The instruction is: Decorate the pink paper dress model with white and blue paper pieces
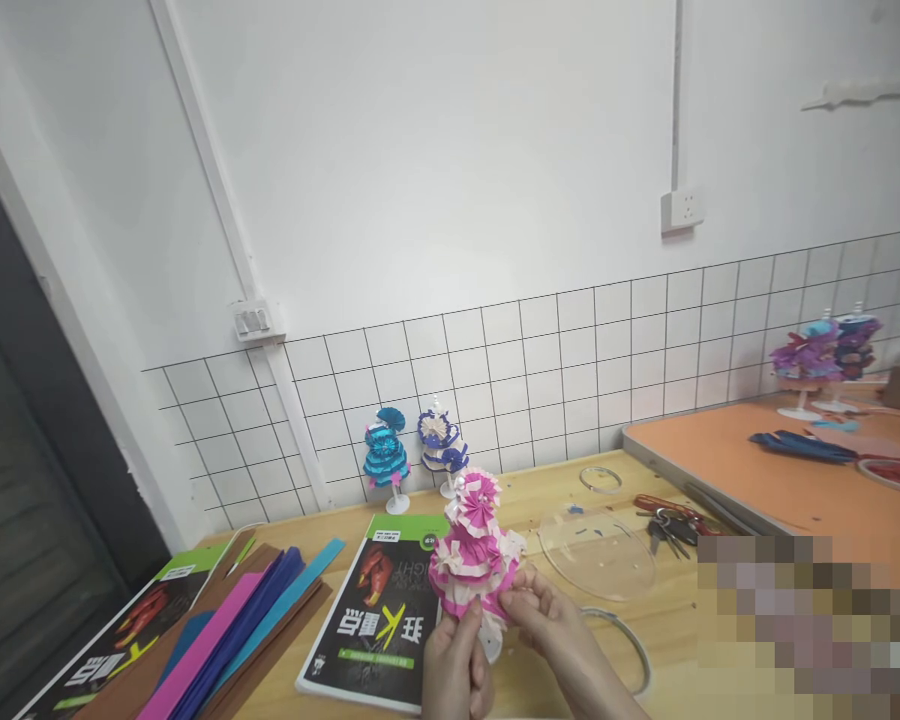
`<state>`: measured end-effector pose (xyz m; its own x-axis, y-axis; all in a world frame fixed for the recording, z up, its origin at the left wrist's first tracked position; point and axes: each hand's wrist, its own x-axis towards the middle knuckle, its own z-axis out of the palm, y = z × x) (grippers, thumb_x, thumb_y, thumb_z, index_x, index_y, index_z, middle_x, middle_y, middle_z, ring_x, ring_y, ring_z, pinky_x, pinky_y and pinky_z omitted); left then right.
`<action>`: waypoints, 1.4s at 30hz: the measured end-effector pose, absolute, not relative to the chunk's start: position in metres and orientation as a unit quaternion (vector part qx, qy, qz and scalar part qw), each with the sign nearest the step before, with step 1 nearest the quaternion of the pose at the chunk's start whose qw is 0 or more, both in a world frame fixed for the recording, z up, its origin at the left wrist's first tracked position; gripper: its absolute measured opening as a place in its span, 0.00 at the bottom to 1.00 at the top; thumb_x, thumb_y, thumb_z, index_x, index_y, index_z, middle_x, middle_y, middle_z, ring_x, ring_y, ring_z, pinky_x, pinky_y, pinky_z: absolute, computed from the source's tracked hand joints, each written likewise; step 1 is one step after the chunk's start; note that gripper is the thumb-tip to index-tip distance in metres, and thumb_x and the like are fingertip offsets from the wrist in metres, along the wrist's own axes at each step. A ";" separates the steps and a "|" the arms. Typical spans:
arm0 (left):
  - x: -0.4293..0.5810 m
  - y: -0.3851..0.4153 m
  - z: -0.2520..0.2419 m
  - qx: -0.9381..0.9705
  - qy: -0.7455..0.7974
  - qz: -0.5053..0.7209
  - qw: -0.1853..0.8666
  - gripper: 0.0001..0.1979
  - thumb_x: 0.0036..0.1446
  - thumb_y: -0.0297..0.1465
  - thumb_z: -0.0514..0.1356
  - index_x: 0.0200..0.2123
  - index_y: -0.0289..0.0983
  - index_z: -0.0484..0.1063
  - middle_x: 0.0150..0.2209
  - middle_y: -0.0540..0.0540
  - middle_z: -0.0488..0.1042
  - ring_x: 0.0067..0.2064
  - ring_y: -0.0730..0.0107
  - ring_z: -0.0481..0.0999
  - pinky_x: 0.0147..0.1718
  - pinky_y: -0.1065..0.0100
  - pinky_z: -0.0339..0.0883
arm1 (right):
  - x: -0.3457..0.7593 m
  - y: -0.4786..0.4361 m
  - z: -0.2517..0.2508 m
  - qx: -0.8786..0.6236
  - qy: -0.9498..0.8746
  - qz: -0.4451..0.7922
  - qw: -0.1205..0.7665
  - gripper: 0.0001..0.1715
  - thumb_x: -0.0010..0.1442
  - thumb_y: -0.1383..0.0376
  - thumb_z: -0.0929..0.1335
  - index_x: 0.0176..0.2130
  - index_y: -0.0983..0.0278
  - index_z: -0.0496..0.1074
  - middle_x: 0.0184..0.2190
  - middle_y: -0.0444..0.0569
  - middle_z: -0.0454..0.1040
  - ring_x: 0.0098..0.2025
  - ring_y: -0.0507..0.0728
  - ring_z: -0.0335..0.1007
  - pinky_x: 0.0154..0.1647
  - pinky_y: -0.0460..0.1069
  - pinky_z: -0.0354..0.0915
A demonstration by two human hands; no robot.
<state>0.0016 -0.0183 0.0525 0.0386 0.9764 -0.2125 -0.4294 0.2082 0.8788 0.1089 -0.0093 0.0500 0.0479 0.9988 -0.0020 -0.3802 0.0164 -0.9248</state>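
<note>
A small tiered crepe-paper dress [478,550] in pink and white, with a pleated rosette at its top, stands upright between my hands. Below it shows a round white base [489,642]. My left hand [456,668] pinches the lower ruffle at the near left, thumb on top. On the right side of the same hem, the fingers of my right hand [546,622] are closed on the ruffle. Some of my fingertips are hidden behind the paper. Just left of the dress lies a black and green book [379,610].
Crepe-paper strips [225,640] lie across a second book [139,625] on the left. A teal dress [386,455] and a blue-and-white one [441,440] stand by the wall. Rightward are a clear disc [596,550], rings [634,640], keys [667,525] and an orange table [720,440].
</note>
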 end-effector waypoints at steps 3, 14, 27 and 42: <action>0.000 -0.018 0.053 0.329 0.434 0.534 0.646 0.26 0.31 0.52 0.63 0.12 0.37 0.56 0.04 0.61 0.48 0.06 0.87 0.43 0.07 0.79 0.31 | 0.111 -0.007 0.044 -0.410 -0.395 0.560 0.602 0.22 0.39 0.52 0.72 0.27 0.64 0.64 0.15 0.39 0.66 0.16 0.47 0.55 0.19 0.42 0.43; -0.006 -0.017 0.053 0.334 0.390 0.503 0.695 0.30 0.33 0.52 0.62 0.07 0.38 0.48 0.03 0.59 0.44 0.05 0.87 0.42 0.07 0.78 0.30 | 0.118 -0.019 0.059 -0.376 -0.434 0.565 0.592 0.22 0.40 0.53 0.72 0.31 0.64 0.66 0.21 0.43 0.73 0.23 0.51 0.65 0.23 0.44 0.54; -0.012 -0.018 0.056 0.321 0.339 0.496 0.732 0.30 0.34 0.51 0.63 0.07 0.38 0.50 0.03 0.59 0.46 0.06 0.88 0.43 0.07 0.78 0.31 | 0.105 -0.015 0.034 -0.459 -0.308 0.631 0.544 0.24 0.40 0.51 0.72 0.22 0.64 0.59 0.10 0.36 0.63 0.11 0.43 0.54 0.12 0.37 0.48; -0.025 -0.011 0.043 0.286 0.190 0.432 0.834 0.28 0.41 0.44 0.63 0.07 0.37 0.50 0.04 0.58 0.49 0.06 0.89 0.44 0.06 0.80 0.35 | 0.096 -0.013 0.021 -0.294 -0.282 0.690 0.599 0.21 0.33 0.63 0.77 0.23 0.65 0.65 0.16 0.42 0.72 0.19 0.48 0.67 0.18 0.40 0.57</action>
